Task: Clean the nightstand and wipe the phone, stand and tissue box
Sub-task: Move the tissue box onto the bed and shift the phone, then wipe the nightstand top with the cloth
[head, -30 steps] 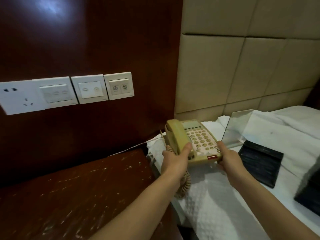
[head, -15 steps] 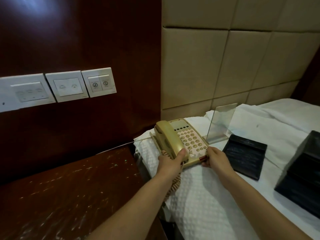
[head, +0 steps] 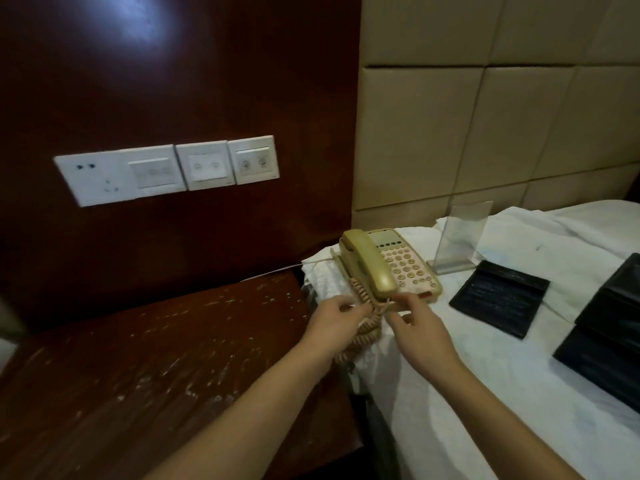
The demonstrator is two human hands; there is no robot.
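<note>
Dark wood wall panel [head: 173, 81] behind, with a row of white switch plates [head: 166, 171] on it; padded headboard [head: 485, 116] to the right of those. Below the plates, the nightstand counter [head: 145, 358], speckled with pale marks and dust, not yet wiped.

Just right of the counter, on the white bedding [head: 467, 375]: the cream phone [head: 388, 265], handset on its cradle, set down near the mattress corner. Behind and right of the phone, the clear acrylic stand [head: 460, 237], upright. Right of the phone, a black tray [head: 498, 297]; farther right, a black box [head: 609, 337], possibly the tissue box, though hard to confirm.

Just in front of the phone, both hands at the coiled cord [head: 360, 327]. Left hand [head: 332, 317] with fingers curled, apparently pinching the coil. Right hand [head: 419, 327] with fingers bent toward the same stretch of cord; blurred, so hold uncertain.

Risks, as judged from here:
- Phone close to the bed edge nearest the counter; a tug on the cord likely to drag it off soft, uneven bedding.
- Handset only resting in the cradle; a pull on the coil enough to unseat it.
- Thin line cord [head: 277, 270] running from the phone toward the wall panel, apt to snag or pull taut.
- Stand light and upright just behind the phone, easily tipped by a bump.
</note>
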